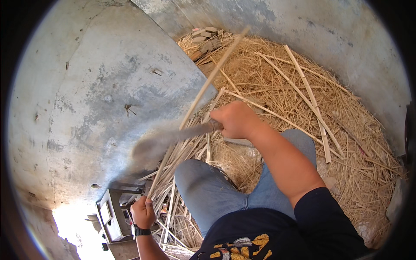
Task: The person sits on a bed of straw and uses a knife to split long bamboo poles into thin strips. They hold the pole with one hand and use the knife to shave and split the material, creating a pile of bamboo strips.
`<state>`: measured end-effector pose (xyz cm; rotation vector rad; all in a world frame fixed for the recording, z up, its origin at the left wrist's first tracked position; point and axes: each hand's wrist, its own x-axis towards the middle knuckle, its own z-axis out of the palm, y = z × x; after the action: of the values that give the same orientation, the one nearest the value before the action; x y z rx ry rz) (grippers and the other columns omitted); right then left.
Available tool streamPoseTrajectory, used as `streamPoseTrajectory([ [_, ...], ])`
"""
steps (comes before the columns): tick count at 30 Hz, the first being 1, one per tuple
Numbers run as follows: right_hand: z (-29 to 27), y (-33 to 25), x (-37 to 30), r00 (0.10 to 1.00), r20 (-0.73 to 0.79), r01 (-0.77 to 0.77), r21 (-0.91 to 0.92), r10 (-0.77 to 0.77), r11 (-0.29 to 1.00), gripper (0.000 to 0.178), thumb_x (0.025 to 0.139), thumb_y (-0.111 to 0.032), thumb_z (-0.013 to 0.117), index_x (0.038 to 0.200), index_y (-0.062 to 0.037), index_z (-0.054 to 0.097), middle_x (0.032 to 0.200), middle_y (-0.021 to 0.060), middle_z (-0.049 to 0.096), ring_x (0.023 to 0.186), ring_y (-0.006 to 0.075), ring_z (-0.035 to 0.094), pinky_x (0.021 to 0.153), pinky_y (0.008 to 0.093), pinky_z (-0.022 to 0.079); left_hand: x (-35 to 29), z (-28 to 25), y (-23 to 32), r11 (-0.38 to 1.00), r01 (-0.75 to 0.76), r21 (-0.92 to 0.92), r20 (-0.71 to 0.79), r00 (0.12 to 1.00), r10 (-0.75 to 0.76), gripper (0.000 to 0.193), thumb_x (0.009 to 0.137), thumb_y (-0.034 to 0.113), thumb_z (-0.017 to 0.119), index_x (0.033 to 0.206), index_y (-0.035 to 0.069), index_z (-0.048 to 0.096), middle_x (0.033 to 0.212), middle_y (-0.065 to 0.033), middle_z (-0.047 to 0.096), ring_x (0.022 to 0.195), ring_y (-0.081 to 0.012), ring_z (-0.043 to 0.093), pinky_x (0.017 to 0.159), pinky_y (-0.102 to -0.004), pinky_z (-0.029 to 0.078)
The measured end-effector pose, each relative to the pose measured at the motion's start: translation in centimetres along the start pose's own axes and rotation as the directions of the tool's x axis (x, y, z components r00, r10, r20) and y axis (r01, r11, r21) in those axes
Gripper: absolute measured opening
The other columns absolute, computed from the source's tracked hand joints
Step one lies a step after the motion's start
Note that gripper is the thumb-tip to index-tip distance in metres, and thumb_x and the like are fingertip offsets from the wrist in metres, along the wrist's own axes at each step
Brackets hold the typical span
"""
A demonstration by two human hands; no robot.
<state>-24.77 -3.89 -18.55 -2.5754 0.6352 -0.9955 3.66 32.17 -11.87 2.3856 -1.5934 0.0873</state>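
My right hand (237, 120) is closed round the handle of a broad-bladed machete (167, 141). The blade points left and is smeared by motion. It crosses a long pale bamboo strip (204, 88); whether the two touch I cannot tell. At the lower left, my left hand (143, 212) grips the strip's near end, with a dark watch (141, 231) on that wrist. From there the strip slants up and away to the right, past my right hand. Many split strips (170, 190) lie in a loose heap between my left hand and my knee.
Straw-like shavings (277, 82) cover the floor, with loose strips (308, 93) crossing on top at the right. Broken bricks (207, 35) are piled at the far wall. A worn plastered wall (95, 95) rises at the left, above a box-like object (113, 216). My bent knees (203, 177) are close below the machete.
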Motion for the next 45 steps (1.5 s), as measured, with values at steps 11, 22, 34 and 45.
streamPoseTrajectory([
  [11, -1.5, 5.2, 0.1, 0.778, -0.087, -0.537, 0.422, 0.622, 0.730, 0.021, 0.083, -0.022, 0.070, 0.099, -0.0091, 0.067, 0.090, 0.0124, 0.072, 0.084, 0.0274, 0.070, 0.076, 0.0424, 0.054, -3.2, -2.5, -2.3, 0.983, 0.136, -0.122, 0.023, 0.991, -0.134, 0.057, 0.102, 0.049, 0.045, 0.076, 0.000, 0.057, 0.056, -0.0150, 0.049, 0.048, -0.0300, 0.050, 0.050, -0.0404, 0.036],
  [22, -1.1, 2.2, 0.1, 0.959, 0.048, -0.285, 0.155, 0.281, 0.946, 0.015, 0.078, -0.017, 0.073, 0.091, -0.0136, 0.068, 0.076, 0.0094, 0.070, 0.072, 0.0250, 0.070, 0.067, 0.0417, 0.054, -1.0, -0.4, -0.2, 0.973, -0.008, 0.230, -0.162, 0.986, 0.047, 0.048, 0.101, 0.048, 0.048, 0.086, 0.004, 0.059, 0.070, -0.0200, 0.058, 0.063, -0.0431, 0.057, 0.055, -0.0497, 0.043],
  [34, -0.6, -1.3, -0.3, 0.985, 0.168, 0.037, -0.002, -0.037, 0.999, 0.016, 0.072, -0.011, 0.071, 0.088, -0.0117, 0.066, 0.081, 0.0114, 0.071, 0.078, 0.0322, 0.068, 0.069, 0.0437, 0.054, 5.3, 4.5, 6.9, 0.990, -0.070, 0.122, -0.286, 0.953, 0.102, 0.041, 0.097, 0.043, 0.059, 0.091, 0.002, 0.061, 0.072, -0.0197, 0.061, 0.067, -0.0431, 0.061, 0.061, -0.0473, 0.047],
  [45, 0.9, -0.2, -0.1, 0.992, 0.104, -0.088, 0.155, 0.072, 0.984, 0.017, 0.077, -0.021, 0.075, 0.088, -0.0105, 0.068, 0.076, 0.0118, 0.069, 0.069, 0.0287, 0.066, 0.064, 0.0394, 0.051, 5.6, 5.7, 7.0, 0.997, 0.015, 0.078, -0.315, 0.949, 0.011, 0.041, 0.095, 0.043, 0.062, 0.093, 0.001, 0.062, 0.075, -0.0206, 0.063, 0.069, -0.0429, 0.062, 0.062, -0.0474, 0.048],
])
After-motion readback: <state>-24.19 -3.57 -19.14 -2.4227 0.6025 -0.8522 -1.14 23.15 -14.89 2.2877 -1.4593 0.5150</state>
